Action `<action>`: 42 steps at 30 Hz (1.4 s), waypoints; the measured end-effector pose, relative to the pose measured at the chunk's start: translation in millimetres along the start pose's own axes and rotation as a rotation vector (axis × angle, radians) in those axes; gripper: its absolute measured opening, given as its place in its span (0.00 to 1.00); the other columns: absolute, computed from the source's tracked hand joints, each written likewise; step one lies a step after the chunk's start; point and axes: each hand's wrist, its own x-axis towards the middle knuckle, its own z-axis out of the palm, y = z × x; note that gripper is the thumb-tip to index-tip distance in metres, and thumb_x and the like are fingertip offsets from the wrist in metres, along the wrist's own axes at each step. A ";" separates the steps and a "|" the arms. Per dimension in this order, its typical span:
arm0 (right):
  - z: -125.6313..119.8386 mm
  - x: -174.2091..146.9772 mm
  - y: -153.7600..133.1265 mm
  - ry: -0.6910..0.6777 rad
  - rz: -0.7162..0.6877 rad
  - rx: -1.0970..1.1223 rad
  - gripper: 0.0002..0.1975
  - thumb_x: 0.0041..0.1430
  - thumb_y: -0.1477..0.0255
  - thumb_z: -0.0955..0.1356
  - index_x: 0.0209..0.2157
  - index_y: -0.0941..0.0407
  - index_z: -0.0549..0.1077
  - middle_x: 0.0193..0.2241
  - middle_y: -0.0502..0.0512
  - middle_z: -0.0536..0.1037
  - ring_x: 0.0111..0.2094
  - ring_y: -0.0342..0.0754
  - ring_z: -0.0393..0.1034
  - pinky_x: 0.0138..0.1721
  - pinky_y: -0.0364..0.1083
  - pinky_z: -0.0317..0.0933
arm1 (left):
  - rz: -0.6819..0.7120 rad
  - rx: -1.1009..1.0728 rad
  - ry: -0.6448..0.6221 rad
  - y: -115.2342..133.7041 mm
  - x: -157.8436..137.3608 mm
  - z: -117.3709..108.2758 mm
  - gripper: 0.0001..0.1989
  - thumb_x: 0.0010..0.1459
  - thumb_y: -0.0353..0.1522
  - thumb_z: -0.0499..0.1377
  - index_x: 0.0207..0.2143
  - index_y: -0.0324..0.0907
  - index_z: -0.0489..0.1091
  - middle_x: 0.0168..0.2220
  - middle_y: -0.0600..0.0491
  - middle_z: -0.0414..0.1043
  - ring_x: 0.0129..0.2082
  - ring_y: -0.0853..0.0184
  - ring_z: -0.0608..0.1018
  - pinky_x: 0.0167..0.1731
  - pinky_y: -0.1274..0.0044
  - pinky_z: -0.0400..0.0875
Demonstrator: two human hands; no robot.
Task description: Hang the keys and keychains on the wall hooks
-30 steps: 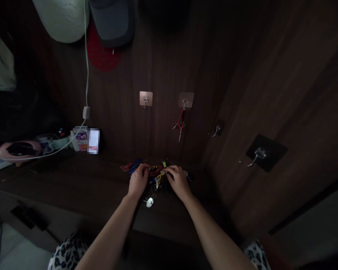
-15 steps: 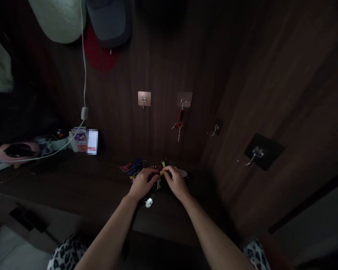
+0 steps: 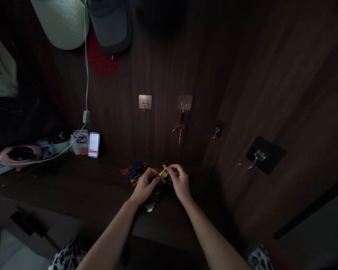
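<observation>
Yellow strip (image 3: 163, 172) sits between the two hands, over a pile of keys and tags on the dark table (image 3: 101, 187). Right hand (image 3: 180, 183) pinches the strip's upper right end, thumb against fingers. Left hand (image 3: 144, 187) has thumb and fingertips curled in at the lower left end; can't tell if they're pinched on it.

All places from the yellow strip. Left: red tag (image 3: 126, 170), then nearer, blue tags (image 3: 136, 168) beside the left hand. Toward the person, slightly left: round silver piece (image 3: 150, 207), on the table. Behind and above on the wall: plain wall hook (image 3: 144, 102) a bit left; red cord with keys (image 3: 180, 125) hanging from another hook a bit right. Farther right: small black-backed hook (image 3: 217, 130), then large black-backed hook (image 3: 266, 154). Well left: small boxes (image 3: 82, 142), pink item (image 3: 20, 154). High up left: pale cap (image 3: 62, 26), grey cap (image 3: 112, 30). Pile detail too dark to read.
</observation>
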 end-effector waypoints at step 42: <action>-7.8 6.9 8.2 0.033 0.146 0.065 0.12 0.46 0.60 0.67 0.23 0.55 0.70 0.27 0.52 0.73 0.30 0.47 0.68 0.24 0.41 0.58 | -0.465 -0.767 -0.332 0.4 1.7 -3.3 0.13 0.52 0.37 0.58 0.36 0.35 0.70 0.30 0.47 0.73 0.18 0.77 0.65 0.21 0.81 0.57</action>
